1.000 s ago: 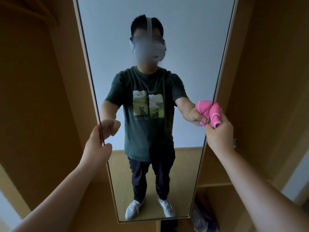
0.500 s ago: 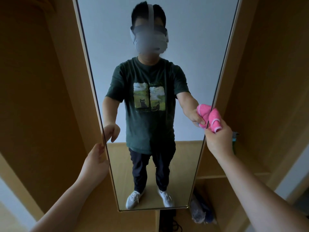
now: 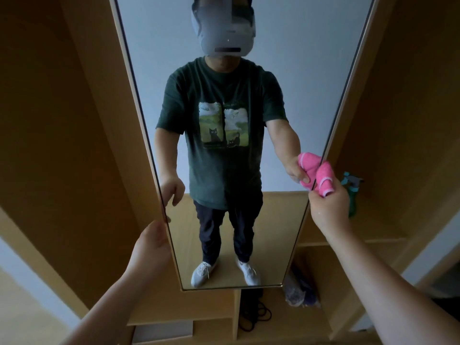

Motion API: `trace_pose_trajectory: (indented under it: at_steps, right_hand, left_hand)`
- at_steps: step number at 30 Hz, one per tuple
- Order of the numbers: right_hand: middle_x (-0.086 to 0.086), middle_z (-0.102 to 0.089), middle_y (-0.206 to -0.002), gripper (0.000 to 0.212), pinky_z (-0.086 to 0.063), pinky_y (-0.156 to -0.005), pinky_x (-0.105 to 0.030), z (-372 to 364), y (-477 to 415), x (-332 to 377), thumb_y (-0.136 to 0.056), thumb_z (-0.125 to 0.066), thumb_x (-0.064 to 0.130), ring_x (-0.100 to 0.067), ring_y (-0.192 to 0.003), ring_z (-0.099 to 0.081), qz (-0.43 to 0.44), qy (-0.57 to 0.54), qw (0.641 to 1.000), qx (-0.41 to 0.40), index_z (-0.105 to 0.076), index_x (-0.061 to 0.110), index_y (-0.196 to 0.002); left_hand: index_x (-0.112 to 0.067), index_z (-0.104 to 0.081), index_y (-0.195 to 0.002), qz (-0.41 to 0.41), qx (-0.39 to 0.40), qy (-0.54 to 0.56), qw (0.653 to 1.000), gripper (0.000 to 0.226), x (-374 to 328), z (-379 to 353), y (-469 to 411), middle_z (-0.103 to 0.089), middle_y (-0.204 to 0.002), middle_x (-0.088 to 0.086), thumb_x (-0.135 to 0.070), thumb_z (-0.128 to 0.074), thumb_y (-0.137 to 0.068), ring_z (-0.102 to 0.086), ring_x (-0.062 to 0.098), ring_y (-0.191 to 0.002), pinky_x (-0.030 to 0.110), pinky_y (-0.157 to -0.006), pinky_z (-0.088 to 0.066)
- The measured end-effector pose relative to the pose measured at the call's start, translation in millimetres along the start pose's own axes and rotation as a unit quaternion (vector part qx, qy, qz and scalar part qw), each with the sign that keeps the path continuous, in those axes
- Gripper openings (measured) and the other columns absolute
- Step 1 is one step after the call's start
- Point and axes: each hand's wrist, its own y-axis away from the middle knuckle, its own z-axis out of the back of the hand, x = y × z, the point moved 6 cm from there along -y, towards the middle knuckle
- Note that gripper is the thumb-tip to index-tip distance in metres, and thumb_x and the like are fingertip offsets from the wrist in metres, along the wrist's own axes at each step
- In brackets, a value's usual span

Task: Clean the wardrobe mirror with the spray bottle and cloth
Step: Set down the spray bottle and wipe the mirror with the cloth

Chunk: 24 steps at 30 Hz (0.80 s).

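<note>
Now: right hand (image 3: 327, 207) clenched on bunched pink terry cloth (image 3: 323, 179) at tall frameless wardrobe mirror (image 3: 286, 58) right edge; left hand (image 3: 151, 241) released, steadying left edge.

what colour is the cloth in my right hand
Pink with thin white stripes; the cloth shows in the head view, bunched in your right hand.

The wardrobe mirror (image 3: 249, 70) is a tall, narrow panel in a thin pale frame, standing upright on a wooden door. A bunched pink cloth (image 3: 324, 179) with white trim presses against its right edge. Just right of it a teal spray bottle (image 3: 352, 195) stands on a shelf (image 3: 373, 235), half hidden.
</note>
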Motion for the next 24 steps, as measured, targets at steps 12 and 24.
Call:
trace_pose_trajectory:
  at_steps: [12,24]
  right_hand:
    - [0.015,-0.057,-0.078,0.031,-0.038,-0.056,-0.005,-12.0,20.2,-26.3,-0.084,-0.060,-0.001,0.005,-0.067,-0.056,-0.027,0.017,0.999,0.014,-0.062,0.008,-0.113]
    - [-0.005,-0.059,-0.083,0.032,-0.039,-0.070,-0.025,-24.0,46.2,-52.9,-0.079,-0.057,-0.008,-0.025,-0.077,-0.057,-0.063,0.027,0.998,-0.003,-0.062,0.001,-0.110]
  left_hand:
    - [-0.012,-0.047,-0.134,0.030,0.101,-0.022,0.994,0.058,32.0,-38.2,5.3,-0.056,-0.114,0.000,0.013,-0.050,-0.082,-0.053,0.014,-0.108,0.022,-0.080,-0.043]
    - [-0.017,-0.054,-0.123,0.030,0.160,-0.053,0.985,0.053,64.3,-74.2,15.1,-0.058,-0.104,-0.011,0.012,-0.045,-0.079,-0.056,0.005,-0.099,0.014,-0.076,-0.041]
